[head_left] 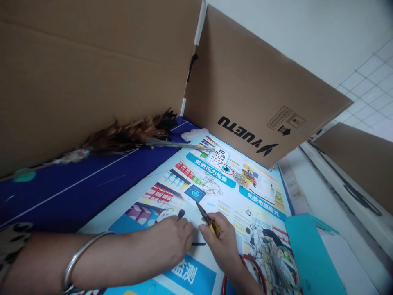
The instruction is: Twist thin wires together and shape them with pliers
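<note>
Right hand [222, 242] had the pliers [208, 220], fingers wrapped round the yellow handles, nose poking out ahead of the grip and off to its left, over the poster [119, 209]. Jaws looked together or nearly so; too small to be sure. Left hand [175, 239] sat just left of the grip, apart from the pliers, fingers curled under; couldn't tell if it pinched anything. Handling, my read: pliers light for one hand, rigid, hard to damage; dark nose likely smooth metal, so poor purchase there. Yellow sleeves looked like the grippy part, so best hold was on those, well back for leverage, fingertips clear of the pivot and nose. Wire was the fussier stuff: the straight wires [176, 144] beyond the grip looked thin and springy, best taken as a bunch near the middle so the ends wouldn't whip. Loose bits [211, 184] ahead of the grip and the tangle [265, 246] to its right looked light and easy to bend or snag; pick by one free end, don't yank. Red loop [257, 262] lay right by the wrist behind the grip, partly hidden by the forearm; ring [297, 268] farther right, against the tangle.
</note>
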The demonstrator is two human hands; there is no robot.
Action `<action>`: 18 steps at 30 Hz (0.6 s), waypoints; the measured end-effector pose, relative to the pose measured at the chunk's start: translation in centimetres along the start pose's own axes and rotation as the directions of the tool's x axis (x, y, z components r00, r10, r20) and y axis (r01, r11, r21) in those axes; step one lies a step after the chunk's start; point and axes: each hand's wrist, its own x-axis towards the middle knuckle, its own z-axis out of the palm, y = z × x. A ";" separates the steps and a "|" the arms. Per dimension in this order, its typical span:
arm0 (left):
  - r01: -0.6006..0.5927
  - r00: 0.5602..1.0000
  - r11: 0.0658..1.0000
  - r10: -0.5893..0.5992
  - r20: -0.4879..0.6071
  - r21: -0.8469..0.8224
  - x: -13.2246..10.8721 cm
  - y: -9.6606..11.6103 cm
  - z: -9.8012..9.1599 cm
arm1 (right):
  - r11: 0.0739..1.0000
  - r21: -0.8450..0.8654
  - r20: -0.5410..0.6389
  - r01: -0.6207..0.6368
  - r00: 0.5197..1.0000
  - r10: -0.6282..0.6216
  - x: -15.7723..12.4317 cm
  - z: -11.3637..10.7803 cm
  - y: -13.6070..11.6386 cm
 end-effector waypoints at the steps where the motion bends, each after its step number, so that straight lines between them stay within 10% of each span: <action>1: -0.012 1.000 1.000 0.012 0.013 0.014 0.0 0.0 -0.3 | 1.000 -0.002 -0.001 0.002 1.000 -0.002 0.0 0.0 0.0; 11: -0.056 0.993 0.995 0.064 0.098 -0.081 0.5 -1.6 -2.8 | 0.999 0.021 0.024 -0.036 0.999 0.035 0.0 0.0 -0.2; 18: 0.279 0.944 0.777 -0.116 0.308 -0.564 1.2 -4.8 -6.3 | 0.996 0.055 0.044 -0.073 0.997 0.071 0.1 -0.2 -0.8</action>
